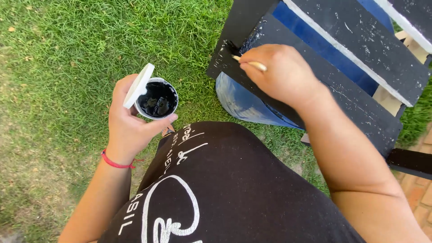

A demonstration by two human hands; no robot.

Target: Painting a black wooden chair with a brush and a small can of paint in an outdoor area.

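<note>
Two hands busy, black coat mostly on

Two wooden slats at the far right already carry black paint, though white specks and pale edges show through in places, so the coat looks patchy rather than complete. Between them a strip of blue is still uncovered.

The right hand is closed around a light wooden brush handle, pinching it between thumb and fingers. The dark bristles press on the near-left end of the lower black slat, just at its corner. That end looks wet and glossy further up, while the corner under the brush is duller, so the judgement is that this corner is among the last parts of the board being gone over.

The left hand grips a small white paint pot from below and the side, fingers wrapped round it, held over the grass to the left of the woodwork. Its white lid stands tipped up against the left rim, pinned by the thumb. The pot holds black paint, seemingly low, with lumps visible at the bottom.

A red cord bracelet sits on the left wrist. Below the slat, a blue-and-pale rounded thing rests on the grass; what it is cannot be told. Brick paving shows at the near right.
</note>
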